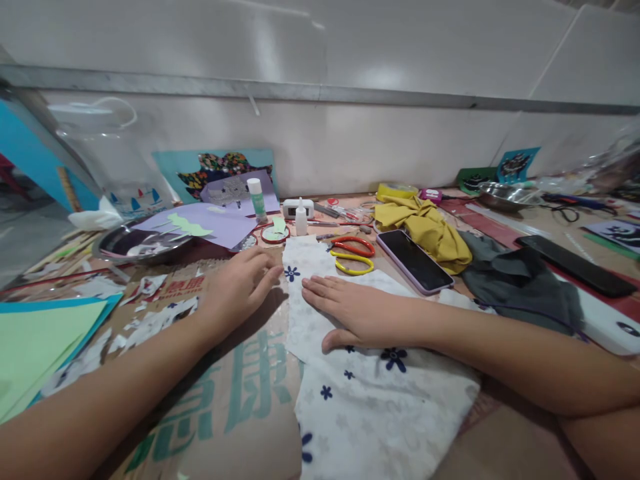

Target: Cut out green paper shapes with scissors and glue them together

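White cloth with dark blue flowers lies spread over the cardboard in front of me. My right hand rests flat on the cloth, palm down, its thumb apart from the fingers. Just left of the cloth's edge, my left hand is held with bent, slightly parted fingers and nothing visible in them. Scissors with red and yellow handles lie beyond my right hand, at the cloth's far end; their blades are hidden. A small white bottle stands behind the cloth.
A metal bowl holding paper sits at the left, near a glue stick and green paper. To the right are a phone, yellow cloth and dark grey cloth. A wall rises behind.
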`<state>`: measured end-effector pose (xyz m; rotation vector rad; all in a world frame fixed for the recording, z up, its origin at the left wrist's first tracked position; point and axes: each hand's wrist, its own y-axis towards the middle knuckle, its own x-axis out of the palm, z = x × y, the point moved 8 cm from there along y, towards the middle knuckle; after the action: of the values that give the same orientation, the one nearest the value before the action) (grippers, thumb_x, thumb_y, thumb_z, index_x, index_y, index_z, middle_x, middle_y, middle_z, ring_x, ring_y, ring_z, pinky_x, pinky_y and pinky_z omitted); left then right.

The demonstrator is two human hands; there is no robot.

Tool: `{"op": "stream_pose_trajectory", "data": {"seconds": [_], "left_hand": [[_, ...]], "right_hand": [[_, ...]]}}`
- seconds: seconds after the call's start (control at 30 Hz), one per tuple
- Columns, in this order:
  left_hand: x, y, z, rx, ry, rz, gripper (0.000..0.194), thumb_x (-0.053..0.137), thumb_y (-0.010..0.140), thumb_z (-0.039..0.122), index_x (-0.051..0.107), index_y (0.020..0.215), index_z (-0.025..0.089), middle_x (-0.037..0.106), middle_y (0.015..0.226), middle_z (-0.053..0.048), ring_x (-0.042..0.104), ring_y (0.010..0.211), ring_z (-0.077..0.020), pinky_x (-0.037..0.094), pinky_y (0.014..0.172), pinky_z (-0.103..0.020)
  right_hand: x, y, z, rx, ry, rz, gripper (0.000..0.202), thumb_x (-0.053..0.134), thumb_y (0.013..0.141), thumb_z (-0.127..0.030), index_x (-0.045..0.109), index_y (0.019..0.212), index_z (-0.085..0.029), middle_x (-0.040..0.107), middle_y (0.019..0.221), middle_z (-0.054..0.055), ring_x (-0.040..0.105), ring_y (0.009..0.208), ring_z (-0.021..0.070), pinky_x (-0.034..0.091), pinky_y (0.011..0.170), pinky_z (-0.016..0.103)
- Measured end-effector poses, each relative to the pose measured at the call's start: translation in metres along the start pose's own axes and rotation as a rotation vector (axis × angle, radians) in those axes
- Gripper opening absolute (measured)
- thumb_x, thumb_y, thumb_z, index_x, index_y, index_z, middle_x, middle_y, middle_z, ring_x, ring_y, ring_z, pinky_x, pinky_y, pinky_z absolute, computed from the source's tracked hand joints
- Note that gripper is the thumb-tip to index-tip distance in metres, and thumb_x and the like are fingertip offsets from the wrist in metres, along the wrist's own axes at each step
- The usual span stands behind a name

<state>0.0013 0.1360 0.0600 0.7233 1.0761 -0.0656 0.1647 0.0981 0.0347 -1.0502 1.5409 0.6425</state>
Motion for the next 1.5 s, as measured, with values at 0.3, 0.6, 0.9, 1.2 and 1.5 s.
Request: {"op": "stream_pose_trajectory", "data": {"seconds": [0.3,0.6,0.9,1.2,1.5], "left_hand": [[0.004,-0.001,-0.004,-0.006,0.029,-0.01,0.025,0.049,0.102,0.036,0.068,0.098,0.022,0.075,0.093,-0.007,0.067,0.088,-0.0249,0.049,0.08,-0.037],[0.025,-0.005,0.023,0.161,-0.165,-0.276,0.025,0.046,0.1,0.029,0.065,0.114,0.019,0.073,0.123,-0.012,0.066,0.118,-0.0266,0.051,0.099,-0.039],[0.031,-0.006,0.021,0.127,-0.16,-0.355,0.019,0.046,0.101,0.033,0.061,0.102,0.022,0.071,0.131,-0.011,0.065,0.125,-0.0283,0.052,0.101,-0.043],[0.031,-0.005,0.02,0.138,-0.167,-0.342,0.037,0.039,0.104,0.034,0.063,0.127,0.017,0.071,0.132,-0.012,0.065,0.124,-0.0278,0.053,0.103,-0.043],[0.031,-0.003,0.021,0.109,-0.198,-0.351,0.036,0.037,0.103,0.034,0.066,0.117,0.017,0.07,0.134,-0.013,0.064,0.126,-0.0278,0.051,0.105,-0.043]], "right_hand": [[0.001,-0.001,-0.005,-0.015,-0.056,0.018,0.091,0.051,0.098,-0.062,0.032,0.157,0.005,0.026,0.163,0.031,0.025,0.155,0.0372,0.024,0.127,0.048],[0.001,0.001,-0.003,-0.013,-0.07,0.034,0.088,0.059,0.095,-0.06,0.038,0.156,0.0,0.031,0.163,0.029,0.03,0.154,0.0373,0.029,0.124,0.048],[-0.004,-0.018,-0.04,-0.183,0.095,-0.081,0.088,0.063,0.094,-0.056,0.036,0.156,0.002,0.027,0.164,0.029,0.029,0.154,0.0375,0.028,0.126,0.044],[-0.024,-0.023,-0.06,-0.31,0.307,-0.117,0.073,0.067,0.094,-0.047,0.046,0.152,-0.008,0.044,0.159,0.02,0.037,0.152,0.0263,0.033,0.123,0.032],[-0.001,-0.006,-0.015,-0.038,0.121,-0.099,0.097,0.061,0.094,-0.058,0.024,0.16,0.003,0.012,0.167,0.03,0.013,0.158,0.0373,0.019,0.128,0.049]]}}
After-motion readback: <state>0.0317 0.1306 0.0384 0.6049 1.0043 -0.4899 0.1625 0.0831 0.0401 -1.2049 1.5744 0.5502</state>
